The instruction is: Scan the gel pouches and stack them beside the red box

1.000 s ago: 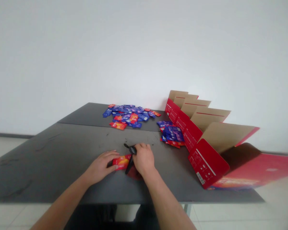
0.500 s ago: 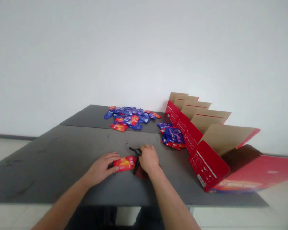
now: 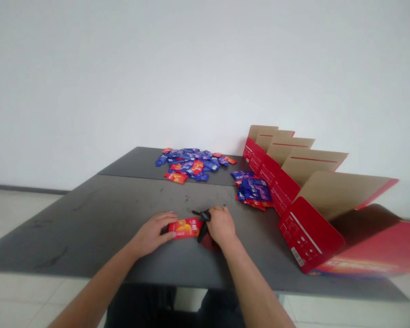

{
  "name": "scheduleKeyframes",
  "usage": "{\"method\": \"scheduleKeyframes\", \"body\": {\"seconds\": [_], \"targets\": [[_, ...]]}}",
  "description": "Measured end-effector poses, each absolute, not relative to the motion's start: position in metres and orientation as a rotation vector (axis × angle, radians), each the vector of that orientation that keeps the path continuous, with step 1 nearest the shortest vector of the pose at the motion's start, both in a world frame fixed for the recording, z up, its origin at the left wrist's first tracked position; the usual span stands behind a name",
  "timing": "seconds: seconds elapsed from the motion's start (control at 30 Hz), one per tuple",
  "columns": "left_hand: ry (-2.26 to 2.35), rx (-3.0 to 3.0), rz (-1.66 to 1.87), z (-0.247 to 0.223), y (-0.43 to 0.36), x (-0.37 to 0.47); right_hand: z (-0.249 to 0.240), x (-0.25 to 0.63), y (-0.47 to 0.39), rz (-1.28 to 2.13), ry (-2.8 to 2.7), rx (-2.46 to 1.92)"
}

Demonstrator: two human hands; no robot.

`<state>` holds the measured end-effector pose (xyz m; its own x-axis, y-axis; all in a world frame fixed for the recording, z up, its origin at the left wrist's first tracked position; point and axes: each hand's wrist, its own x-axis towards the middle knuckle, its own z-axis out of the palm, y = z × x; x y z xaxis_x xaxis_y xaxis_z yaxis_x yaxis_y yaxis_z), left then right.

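A red packet with orange fruit pictures [image 3: 185, 228] lies flat on the grey table. My left hand [image 3: 157, 232] grips its left end between thumb and fingers. Closed round a black handheld tool [image 3: 203, 223], my right hand [image 3: 222, 224] keeps it against the packet's right end. A thin black arm sticks out at the tool's top left, and a dark red part [image 3: 208, 242] shows below. My fingers hide much of the tool, so its kind is unclear.
A loose pile of blue and red packets [image 3: 191, 162] lies at the back of the table [image 3: 112, 228]. A smaller packet stack [image 3: 254, 188] sits right of centre. Several red cartons with raised brown flaps [image 3: 310, 237] line the right side. A white wall stands behind.
The whole view has shifted a little, so the table and boxes sit further right in the picture. Both hands keep their hold on the packet and the tool.
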<state>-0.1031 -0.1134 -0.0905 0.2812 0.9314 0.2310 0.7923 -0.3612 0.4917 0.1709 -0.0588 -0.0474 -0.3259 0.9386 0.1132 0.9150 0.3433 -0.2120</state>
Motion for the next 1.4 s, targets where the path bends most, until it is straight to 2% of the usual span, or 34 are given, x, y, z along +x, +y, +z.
{"method": "scheduleKeyframes", "body": {"seconds": [0.07,0.17,0.23,0.33,0.5,0.63,0.77,0.9,1.07,1.23,1.4], "targets": [[1.582,2.280,0.704,-0.091,-0.113,-0.103,-0.036,0.175,-0.059,0.142,-2.365,-1.695],[1.557,2.292,0.725,-0.095,-0.111,-0.104,-0.028,0.142,-0.076,0.169,-2.355,-1.481],[1.562,2.281,0.739,-0.098,-0.109,-0.105,-0.032,0.110,-0.090,0.212,-2.430,-1.296],[1.608,2.255,0.726,-0.101,-0.108,-0.106,-0.045,0.082,-0.097,0.251,-2.484,-1.315],[1.579,2.284,0.679,-0.093,-0.111,-0.104,-0.057,0.131,-0.072,0.229,-2.407,-1.546],[1.596,2.276,0.691,-0.089,-0.113,-0.103,-0.039,0.175,-0.055,0.180,-2.378,-1.685],[1.582,2.292,0.696,-0.096,-0.111,-0.106,-0.021,0.148,-0.070,0.130,-2.374,-1.468],[1.594,2.294,0.718,-0.102,-0.108,-0.109,-0.035,0.098,-0.091,0.193,-2.527,-1.220],[1.574,2.285,0.725,-0.098,-0.111,-0.106,-0.058,0.119,-0.080,0.239,-2.493,-1.395],[1.611,2.276,0.690,-0.091,-0.114,-0.103,-0.037,0.167,-0.056,0.172,-2.418,-1.671],[1.568,2.307,0.678,-0.092,-0.112,-0.103,-0.020,0.122,-0.076,0.108,-2.412,-1.410]]}}
